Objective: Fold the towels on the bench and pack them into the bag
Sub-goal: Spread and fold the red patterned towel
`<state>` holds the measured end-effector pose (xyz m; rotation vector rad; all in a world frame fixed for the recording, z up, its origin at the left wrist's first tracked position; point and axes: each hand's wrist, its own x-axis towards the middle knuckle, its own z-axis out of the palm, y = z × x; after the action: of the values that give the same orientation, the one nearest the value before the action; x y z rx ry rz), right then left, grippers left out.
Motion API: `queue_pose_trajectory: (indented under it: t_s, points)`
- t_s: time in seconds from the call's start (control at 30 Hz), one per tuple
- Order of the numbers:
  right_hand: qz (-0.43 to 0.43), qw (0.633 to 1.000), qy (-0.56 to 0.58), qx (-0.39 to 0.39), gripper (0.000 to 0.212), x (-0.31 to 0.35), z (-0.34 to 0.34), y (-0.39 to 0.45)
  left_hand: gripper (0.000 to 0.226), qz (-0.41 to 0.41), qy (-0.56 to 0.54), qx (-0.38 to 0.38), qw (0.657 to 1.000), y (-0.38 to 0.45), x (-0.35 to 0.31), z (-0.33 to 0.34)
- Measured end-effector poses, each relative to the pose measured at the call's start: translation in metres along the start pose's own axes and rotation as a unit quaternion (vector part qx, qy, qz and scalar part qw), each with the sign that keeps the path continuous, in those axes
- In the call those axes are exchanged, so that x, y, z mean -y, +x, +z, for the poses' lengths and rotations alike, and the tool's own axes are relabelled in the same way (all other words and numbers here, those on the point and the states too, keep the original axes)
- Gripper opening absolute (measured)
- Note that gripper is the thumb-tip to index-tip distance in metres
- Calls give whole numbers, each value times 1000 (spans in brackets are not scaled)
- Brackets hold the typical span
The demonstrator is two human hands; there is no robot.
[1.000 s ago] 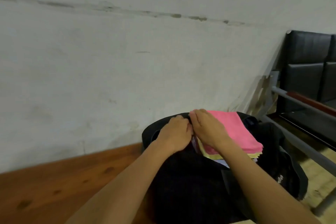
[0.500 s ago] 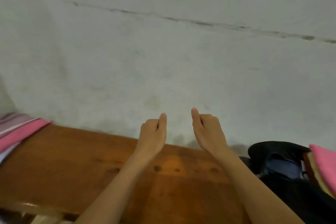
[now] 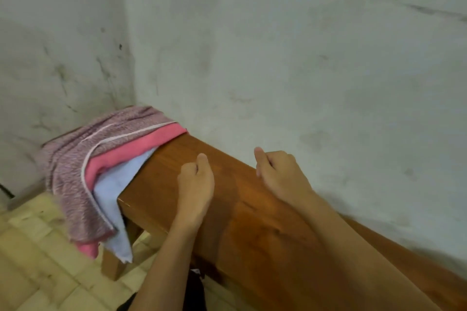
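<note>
Three limp terry towels (image 3: 83, 159) drape wooden bench (image 3: 252, 222) end; both fists empty.

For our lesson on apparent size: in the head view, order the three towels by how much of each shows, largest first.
1. Mauve speckled towel, on top, shows most.
2. and 3. Pink towel and pale blue towel: similar visible areas, both largely covered, so no firm order.
</note>
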<state>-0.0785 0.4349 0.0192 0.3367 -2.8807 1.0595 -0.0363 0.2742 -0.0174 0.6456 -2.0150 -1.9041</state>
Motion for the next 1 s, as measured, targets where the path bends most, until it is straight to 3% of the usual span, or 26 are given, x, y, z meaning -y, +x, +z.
queue_pose_trajectory:
  t_s: [0.23,0.47,0.53,0.63,0.7,0.8,0.87,1.0]
  points:
    - [-60,995,-3,83,55,67,78,49,26,-35,-60,-100,993,33,7,-50]
    - [-168,979,-9,116,31,114,155,103,59,-106,-154,-198,962,54,14,-74]
    - [-203,968,-8,149,16,124,172,113,46,-113,-169,-205,958,56,15,-80]
    - [-263,943,-84,185,50,136,189,125,49,-101,-202,-223,948,57,11,-88]
    - [-284,930,-157,174,51,144,195,130,59,-101,-220,-224,944,59,11,-93]
    - [-282,930,-180,153,21,149,195,127,69,-122,-225,-198,946,60,10,-96]
    - [-292,933,-165,133,8,147,191,124,62,-118,-232,-197,945,59,9,-96]
    - [-324,941,-81,44,8,150,173,119,40,-133,-321,-181,920,53,3,-98]
